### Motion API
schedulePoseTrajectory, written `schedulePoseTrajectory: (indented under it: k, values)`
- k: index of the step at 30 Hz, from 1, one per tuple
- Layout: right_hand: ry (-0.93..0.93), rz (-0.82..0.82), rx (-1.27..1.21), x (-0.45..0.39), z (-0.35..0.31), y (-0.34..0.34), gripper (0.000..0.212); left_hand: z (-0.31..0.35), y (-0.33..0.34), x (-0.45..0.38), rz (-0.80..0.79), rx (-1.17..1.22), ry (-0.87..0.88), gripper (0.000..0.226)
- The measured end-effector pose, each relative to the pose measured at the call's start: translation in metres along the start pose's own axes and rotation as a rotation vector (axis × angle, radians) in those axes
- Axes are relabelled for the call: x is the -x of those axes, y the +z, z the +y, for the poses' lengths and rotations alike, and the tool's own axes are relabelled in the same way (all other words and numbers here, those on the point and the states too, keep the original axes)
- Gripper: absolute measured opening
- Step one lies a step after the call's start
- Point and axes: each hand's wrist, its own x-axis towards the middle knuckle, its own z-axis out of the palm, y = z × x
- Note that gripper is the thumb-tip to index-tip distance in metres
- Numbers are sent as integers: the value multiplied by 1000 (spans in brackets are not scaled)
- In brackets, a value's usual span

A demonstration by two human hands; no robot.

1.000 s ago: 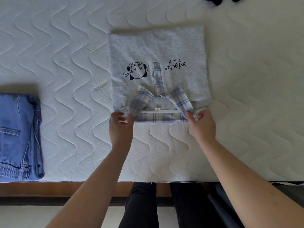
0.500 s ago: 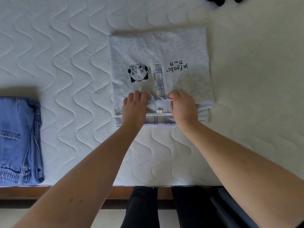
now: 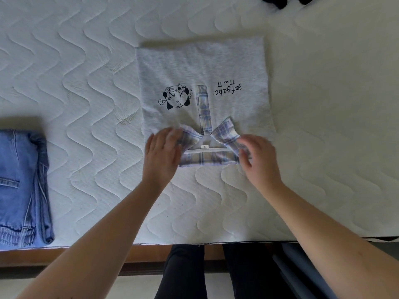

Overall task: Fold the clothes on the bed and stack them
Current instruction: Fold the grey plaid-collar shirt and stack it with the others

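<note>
A grey shirt (image 3: 203, 67) with a plaid collar (image 3: 207, 157) and a black cartoon print lies folded into a rectangle on the white mattress (image 3: 86, 104), collar end toward me. My left hand (image 3: 162, 154) rests flat on the shirt's left shoulder, with its straight fingers touching the left collar wing. On the other side my right hand (image 3: 260, 158) lies on the right collar wing, fingers slightly bent and blurred, thumb beside the collar's edge. Folded blue jeans (image 3: 21, 186) sit at the left near the bed's front edge.
A dark garment (image 3: 280, 1) pokes in at the top edge. The mattress front edge and a wooden bed frame (image 3: 64, 255) run below my arms. My dark-trousered legs stand against the frame.
My hands went from gripping the shirt's near corners to pressing the collar's middle. They have now slid outward to the two collar wings. The shirt itself stays in place.
</note>
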Motion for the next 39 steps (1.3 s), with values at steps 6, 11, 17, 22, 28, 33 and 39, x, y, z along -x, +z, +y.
schedulePoseTrajectory:
  k: [6, 11, 17, 22, 28, 33, 39]
  values:
    - [773, 144, -394, -31, 41, -10, 33, -29, -12, -13, 57, 305, -835, 48]
    - [784, -38, -191, -53, 54, -14, 33, -47, -15, -20, -118, 273, -864, 32]
    - [765, -48, -391, -51, 51, -29, 32, -62, -17, -16, -40, 446, -987, 10]
    - [895, -31, -593, -34, 50, -22, 22, -62, -15, -11, 54, 343, -943, 17]
    - [811, -94, -238, -27, 58, -6, 26, -68, -12, -8, 46, 471, -989, 24]
    - [789, 38, -174, -32, 53, -4, 35, -67, -11, -8, -62, 403, -914, 30]
    - [756, -206, -149, -45, 54, -8, 46, -65, -12, -15, -166, 438, -858, 27]
